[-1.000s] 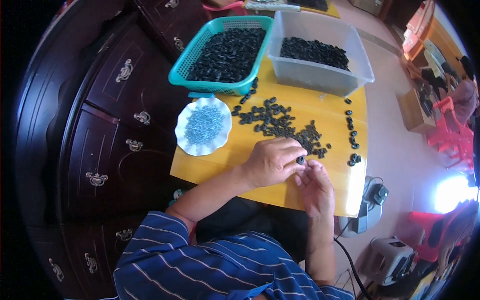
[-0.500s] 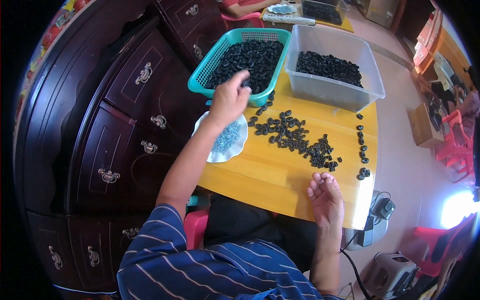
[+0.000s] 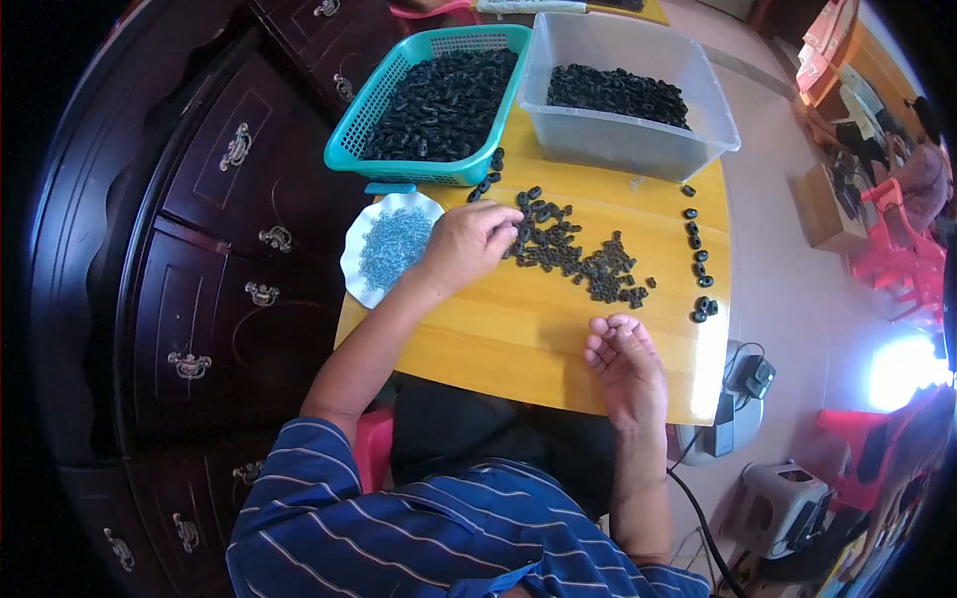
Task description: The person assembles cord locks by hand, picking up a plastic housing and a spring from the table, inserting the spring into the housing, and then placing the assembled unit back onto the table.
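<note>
My left hand [image 3: 467, 246] is at the left end of a loose pile of small black parts [image 3: 548, 244]. Its thumb and fingertips are pinched together against the pile's edge; what lies between them is hidden. Beneath that wrist and to its left is a white wavy-rimmed plate [image 3: 356, 267] of small clear bluish pieces [image 3: 397, 247]. In front of the pile's right end, my right hand [image 3: 630, 371] hovers palm up over the table's near edge. Its fingers are curled and the thumb meets the index finger; anything held there is too small to see.
At the back stand a teal mesh basket [image 3: 344, 159] and a clear plastic bin [image 3: 623, 148], both holding many black parts. Several black ring-like parts [image 3: 701, 256] line the yellow table's [image 3: 478, 349] right side. Dark drawers [image 3: 214, 289] rise at left; a cable [image 3: 703, 518] hangs at right.
My left hand has come from over the teal basket down to the pile's left edge. My right hand stays curled near the same spot. The whole view has shifted slightly.
</note>
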Demonstrator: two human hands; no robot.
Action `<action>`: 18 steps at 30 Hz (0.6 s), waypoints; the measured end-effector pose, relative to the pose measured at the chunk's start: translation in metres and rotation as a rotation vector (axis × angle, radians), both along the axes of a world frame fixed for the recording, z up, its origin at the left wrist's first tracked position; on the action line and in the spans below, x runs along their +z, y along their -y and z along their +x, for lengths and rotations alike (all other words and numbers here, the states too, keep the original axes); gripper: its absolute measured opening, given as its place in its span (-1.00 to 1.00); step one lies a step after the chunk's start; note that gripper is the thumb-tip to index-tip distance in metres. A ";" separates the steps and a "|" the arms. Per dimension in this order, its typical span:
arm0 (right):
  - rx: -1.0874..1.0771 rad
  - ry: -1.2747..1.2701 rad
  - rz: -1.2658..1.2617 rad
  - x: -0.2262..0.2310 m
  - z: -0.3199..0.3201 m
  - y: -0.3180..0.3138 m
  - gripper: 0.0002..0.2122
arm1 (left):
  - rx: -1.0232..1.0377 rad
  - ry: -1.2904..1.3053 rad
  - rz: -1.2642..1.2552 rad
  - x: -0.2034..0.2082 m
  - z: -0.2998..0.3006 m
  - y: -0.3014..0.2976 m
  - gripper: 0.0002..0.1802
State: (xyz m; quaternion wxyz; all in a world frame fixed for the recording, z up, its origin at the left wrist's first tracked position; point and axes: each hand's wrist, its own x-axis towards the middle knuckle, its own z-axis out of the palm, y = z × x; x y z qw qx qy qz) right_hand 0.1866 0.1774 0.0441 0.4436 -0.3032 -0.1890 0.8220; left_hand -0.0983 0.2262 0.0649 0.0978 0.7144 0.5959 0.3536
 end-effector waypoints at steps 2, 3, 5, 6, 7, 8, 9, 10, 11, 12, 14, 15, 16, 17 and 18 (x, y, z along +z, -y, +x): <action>-0.007 0.043 0.029 0.004 -0.002 0.002 -0.85 | -0.013 -0.041 0.031 -0.007 0.009 -0.006 -0.83; -0.009 0.084 0.059 0.005 -0.003 0.003 -0.86 | -0.022 -0.072 0.043 -0.008 0.014 -0.009 -0.83; 0.003 0.109 0.067 0.005 -0.003 0.004 -0.87 | -0.042 -0.104 0.028 -0.008 0.026 -0.017 -0.82; 0.021 0.133 0.075 0.005 -0.003 0.004 -0.87 | -0.049 -0.103 0.029 -0.009 0.029 -0.022 -0.82; 0.015 0.134 0.076 0.005 -0.003 0.004 -0.87 | -0.043 -0.148 0.021 -0.011 0.032 -0.027 -0.82; 0.022 0.139 0.067 0.006 -0.003 0.005 -0.87 | -0.038 -0.192 0.014 -0.011 0.035 -0.033 -0.82; 0.028 0.143 0.058 0.007 -0.003 0.005 -0.88 | -0.030 -0.185 -0.004 -0.011 0.037 -0.039 -0.82; 0.022 0.142 0.058 0.007 -0.003 0.005 -0.88 | -0.036 -0.186 -0.003 -0.013 0.037 -0.045 -0.82; 0.027 0.134 0.059 0.007 -0.003 0.004 -0.88 | -0.007 -0.219 0.013 -0.017 0.036 -0.053 -0.82; 0.032 0.125 0.058 0.007 -0.003 0.004 -0.88 | 0.021 -0.252 0.028 -0.020 0.036 -0.060 -0.82; 0.021 0.112 0.057 0.007 -0.003 0.003 -0.89 | 0.024 -0.253 0.005 -0.021 0.037 -0.071 -0.81; 0.020 0.099 0.057 0.007 -0.002 0.003 -0.89 | 0.015 -0.262 -0.023 -0.022 0.037 -0.075 -0.81; 0.008 0.098 0.055 0.007 -0.002 0.003 -0.89 | 0.004 -0.271 -0.050 -0.021 0.039 -0.079 -0.81; 0.017 0.092 0.057 0.007 -0.002 0.003 -0.89 | -0.007 -0.266 -0.059 -0.020 0.041 -0.081 -0.79; 0.026 0.085 0.060 0.007 -0.002 0.002 -0.89 | -0.018 -0.268 -0.060 -0.019 0.043 -0.083 -0.79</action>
